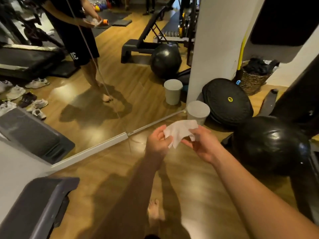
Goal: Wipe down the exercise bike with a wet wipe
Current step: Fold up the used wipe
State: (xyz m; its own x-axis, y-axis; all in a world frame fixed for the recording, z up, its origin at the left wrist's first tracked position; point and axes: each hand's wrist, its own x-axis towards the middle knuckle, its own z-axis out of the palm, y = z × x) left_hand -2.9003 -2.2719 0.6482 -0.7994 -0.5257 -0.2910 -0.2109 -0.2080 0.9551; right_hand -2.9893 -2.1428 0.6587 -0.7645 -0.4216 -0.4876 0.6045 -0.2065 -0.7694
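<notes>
A white wet wipe (180, 131) is stretched between both my hands above the wooden floor. My left hand (158, 141) pinches its left edge, and my right hand (201, 142) grips its right edge. The wipe is partly unfolded and crumpled at the bottom. Dark frame parts at the far right (296, 100) may belong to the exercise bike; I cannot tell for sure.
A wall mirror (86, 83) fills the left and reflects a person, shoes and a bench. A small grey bin (197, 112) stands by the white pillar (212, 49). A black exercise ball (271, 145), a black disc (227, 100) and a woven basket (255, 80) sit right. A grey step platform (34, 209) lies lower left.
</notes>
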